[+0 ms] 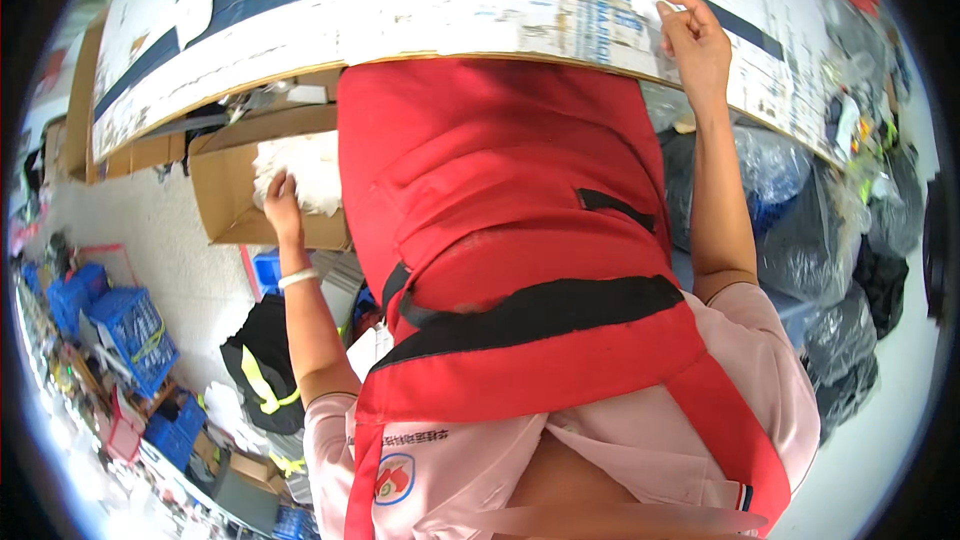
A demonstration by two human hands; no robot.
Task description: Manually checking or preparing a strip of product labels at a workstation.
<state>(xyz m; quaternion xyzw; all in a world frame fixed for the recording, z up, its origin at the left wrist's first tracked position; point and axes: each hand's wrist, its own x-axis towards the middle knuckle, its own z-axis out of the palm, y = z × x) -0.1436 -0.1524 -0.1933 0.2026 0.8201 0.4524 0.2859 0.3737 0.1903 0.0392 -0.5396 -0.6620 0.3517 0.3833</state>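
My left hand (283, 206) is down at an open cardboard box (225, 185) beside my lap. Its bent fingers touch a heap of soft-looking white pieces (312, 172) inside. Whether a piece is between the fingertips I cannot make out. Over the right part of the table (460, 30), my right hand (697, 45) is raised with the fingers curled and the thumb drawn in, as in a loose pinch. Anything held there is too small to name. White sheets and dark blue strips cover the tabletop.
A red apron (500, 170) covers my lap, up against the table edge. Grey and clear plastic bags (815, 240) crowd the right side. To the left on the floor are blue crates (135, 335) and a black bag with a yellow-green strip (262, 360).
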